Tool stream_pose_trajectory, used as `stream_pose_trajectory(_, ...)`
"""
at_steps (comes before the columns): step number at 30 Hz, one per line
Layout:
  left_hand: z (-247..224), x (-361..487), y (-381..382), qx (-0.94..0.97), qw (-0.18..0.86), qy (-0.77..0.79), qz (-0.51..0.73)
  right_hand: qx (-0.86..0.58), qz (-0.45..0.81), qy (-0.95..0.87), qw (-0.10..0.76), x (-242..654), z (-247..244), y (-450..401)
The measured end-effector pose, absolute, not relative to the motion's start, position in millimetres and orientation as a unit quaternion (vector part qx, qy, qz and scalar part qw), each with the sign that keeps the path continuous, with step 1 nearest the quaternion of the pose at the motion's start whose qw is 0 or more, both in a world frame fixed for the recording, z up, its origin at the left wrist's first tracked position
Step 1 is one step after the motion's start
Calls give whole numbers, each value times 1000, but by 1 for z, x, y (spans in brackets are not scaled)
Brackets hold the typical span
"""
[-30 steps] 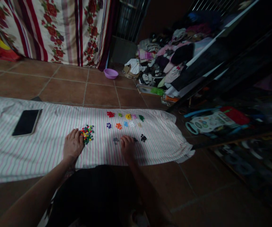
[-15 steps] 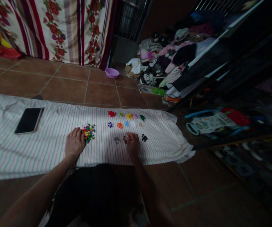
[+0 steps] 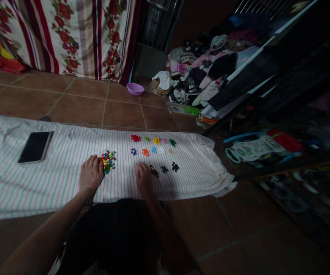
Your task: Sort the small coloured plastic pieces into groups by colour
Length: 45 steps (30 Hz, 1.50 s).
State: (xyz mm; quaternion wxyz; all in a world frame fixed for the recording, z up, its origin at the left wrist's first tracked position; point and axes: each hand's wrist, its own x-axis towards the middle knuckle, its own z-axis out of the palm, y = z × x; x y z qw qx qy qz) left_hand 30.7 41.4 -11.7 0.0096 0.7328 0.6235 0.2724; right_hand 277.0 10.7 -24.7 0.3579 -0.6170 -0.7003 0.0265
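Note:
My left hand (image 3: pixel 91 172) lies palm down on the striped cloth (image 3: pixel 64 183), fingers stretched out against the left edge of a mixed pile of small coloured pieces (image 3: pixel 108 162). My right hand (image 3: pixel 144 177) rests lower in the middle of the cloth, its fingers curled together; whatever is under or in them is hidden. Just right of it are dark brown pieces (image 3: pixel 154 171), then dark grey pieces (image 3: pixel 164 169) and black pieces (image 3: pixel 175 167). Farther back lie small colour-sorted heaps, among them red pieces (image 3: pixel 135 138), yellow pieces (image 3: pixel 156 141), orange pieces (image 3: pixel 145 152) and purple-blue pieces (image 3: pixel 134 151).
A phone (image 3: pixel 35 147) lies on the cloth at the left. Beyond, a purple basin (image 3: pixel 135 89) stands on the tiled floor near a floral curtain (image 3: pixel 87 38). Heaped clothes (image 3: pixel 202 72) fill the back right, with a dark rack along the right side.
My right hand has moved left, off the dark grey pieces and over the spot where a grey heap showed before. My left hand has stayed in place.

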Motion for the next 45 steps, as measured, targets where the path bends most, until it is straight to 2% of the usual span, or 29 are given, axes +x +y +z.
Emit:
stream_pose_trajectory(9,-11,32,42,732,9,627,267,-615,25,-716,330,279,-29,-3)
stream_pose_trajectory(20,-12,33,43,716,19,630,302,-575,21,-727,374,282,-27,-1)
stream_pose_trajectory(26,-13,33,44,703,32,642,304,-568,40,-723,391,267,-4,17)
stream_pose_trajectory(32,-15,31,46,691,56,647,317,-544,139,-765,315,217,14,46)
stream_pose_trajectory(37,-16,32,47,691,49,647,320,-535,121,-801,240,195,9,49)
stream_pose_trajectory(41,-18,33,46,692,40,645,323,-537,101,-807,225,194,7,47)
stream_pose_trajectory(45,-20,32,46,697,28,637,328,-545,133,-794,234,195,9,46)
